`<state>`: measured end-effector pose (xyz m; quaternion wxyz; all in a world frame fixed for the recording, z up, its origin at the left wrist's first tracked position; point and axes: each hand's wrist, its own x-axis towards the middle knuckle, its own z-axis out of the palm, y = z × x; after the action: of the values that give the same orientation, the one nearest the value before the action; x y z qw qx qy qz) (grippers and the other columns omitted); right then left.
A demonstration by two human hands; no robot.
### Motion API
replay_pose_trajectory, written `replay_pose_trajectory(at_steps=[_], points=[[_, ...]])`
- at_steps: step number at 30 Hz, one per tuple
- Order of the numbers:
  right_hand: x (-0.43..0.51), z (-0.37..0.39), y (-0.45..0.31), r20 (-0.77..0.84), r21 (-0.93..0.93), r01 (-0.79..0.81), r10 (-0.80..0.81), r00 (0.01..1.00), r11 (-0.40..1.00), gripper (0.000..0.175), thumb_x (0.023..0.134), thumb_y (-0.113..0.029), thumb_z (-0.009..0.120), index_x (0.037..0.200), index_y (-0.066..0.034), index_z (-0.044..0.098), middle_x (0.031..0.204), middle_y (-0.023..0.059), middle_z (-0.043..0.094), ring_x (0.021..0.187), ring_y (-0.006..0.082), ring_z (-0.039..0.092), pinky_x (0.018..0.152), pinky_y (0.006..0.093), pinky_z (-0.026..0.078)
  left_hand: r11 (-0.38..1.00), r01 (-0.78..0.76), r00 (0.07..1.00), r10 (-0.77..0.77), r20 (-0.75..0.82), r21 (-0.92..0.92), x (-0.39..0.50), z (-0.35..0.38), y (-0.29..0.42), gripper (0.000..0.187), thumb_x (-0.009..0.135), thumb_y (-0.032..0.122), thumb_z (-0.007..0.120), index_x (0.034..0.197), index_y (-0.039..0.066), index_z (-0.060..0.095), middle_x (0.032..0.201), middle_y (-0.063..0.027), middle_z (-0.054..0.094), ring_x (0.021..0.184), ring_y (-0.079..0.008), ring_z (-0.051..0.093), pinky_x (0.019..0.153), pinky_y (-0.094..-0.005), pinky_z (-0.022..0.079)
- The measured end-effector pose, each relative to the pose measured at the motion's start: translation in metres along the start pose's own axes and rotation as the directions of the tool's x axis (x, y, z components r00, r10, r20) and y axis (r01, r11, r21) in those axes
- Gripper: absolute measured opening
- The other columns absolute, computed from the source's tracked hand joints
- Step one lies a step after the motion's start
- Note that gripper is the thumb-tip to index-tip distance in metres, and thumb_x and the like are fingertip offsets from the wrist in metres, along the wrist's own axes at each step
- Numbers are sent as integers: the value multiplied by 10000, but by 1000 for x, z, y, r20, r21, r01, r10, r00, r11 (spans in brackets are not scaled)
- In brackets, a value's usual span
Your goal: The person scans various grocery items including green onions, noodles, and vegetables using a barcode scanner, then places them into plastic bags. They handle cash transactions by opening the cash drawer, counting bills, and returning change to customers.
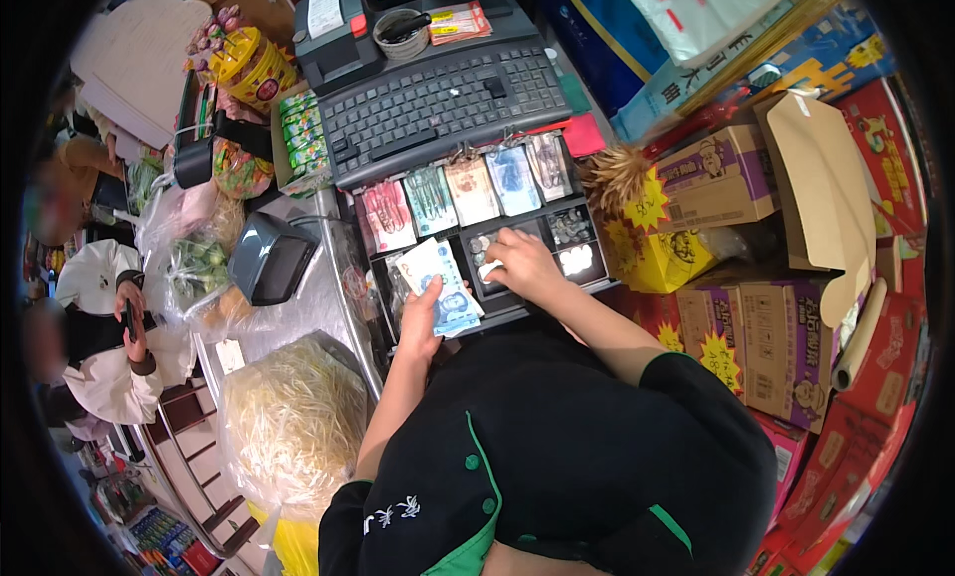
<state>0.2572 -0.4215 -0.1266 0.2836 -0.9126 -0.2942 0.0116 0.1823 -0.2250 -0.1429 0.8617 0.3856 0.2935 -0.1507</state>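
My left hand (424,316) grips several blue banknotes (456,304) together with a pale paper slip (419,261) over the front of an open cash drawer (501,307). Over a coin compartment of the drawer, my right hand (521,263) has its fingers bent down. Something small and white shows at its fingertips; whether it is held is unclear. Loose coins (478,245) lie beside those fingers. Behind them, clips press down red notes (388,214), green notes (430,199), brownish notes (471,189) and blue notes (512,179). More coins (570,227) fill a compartment at the right.
A black keyboard (448,102) and a receipt printer (336,42) stand behind the drawer. Left are a counter scanner (272,259), bagged vegetables (198,266) and a large bag of bean sprouts (295,427). Cartons (776,345) are stacked right. Across the counter, a person (112,330) holds a phone.
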Motion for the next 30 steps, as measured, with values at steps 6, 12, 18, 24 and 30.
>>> replay_pose_trajectory(at_steps=[6,12,18,24,30], points=[[7,7,-1,80,-92,-57,64,995,994,235,612,-183,758,778,-112,607,791,49,544,852,242,534,748,389,394,999,-43,999,43,3,-11,0,-3,-3,306,915,217,572,1132,5,541,992,-157,659,872,-254,662,776,-395,544],[13,-11,2,211,559,-361,293,932,746,162,776,-93,677,811,-8,544,649,80,570,566,173,528,533,309,423,998,-61,996,62,65,-31,-4,8,-3,315,919,153,535,1169,-38,522,1064,-167,646,939,-267,652,806,-402,536],[15,-18,-42,210,607,-200,87,974,769,144,805,-113,649,905,-32,584,748,108,645,707,232,638,648,340,492,995,-38,999,42,35,-93,-3,32,-5,300,957,219,500,1196,39,488,1115,-101,586,1002,-244,603,837,-409,516],[10,-23,-54,81,313,-53,29,996,948,122,817,-163,618,875,-63,581,828,114,628,794,324,600,710,417,475,937,157,982,-114,151,-312,2,33,-7,435,979,387,426,1218,29,488,1153,-97,569,1077,-240,558,931,-415,452],[6,-28,-46,51,356,-204,199,979,912,134,806,-179,615,875,-64,617,876,100,587,836,309,594,737,401,472,981,142,981,-121,153,-132,-1,41,-13,427,973,371,446,1224,29,492,1145,-95,588,1064,-237,578,932,-413,456]])
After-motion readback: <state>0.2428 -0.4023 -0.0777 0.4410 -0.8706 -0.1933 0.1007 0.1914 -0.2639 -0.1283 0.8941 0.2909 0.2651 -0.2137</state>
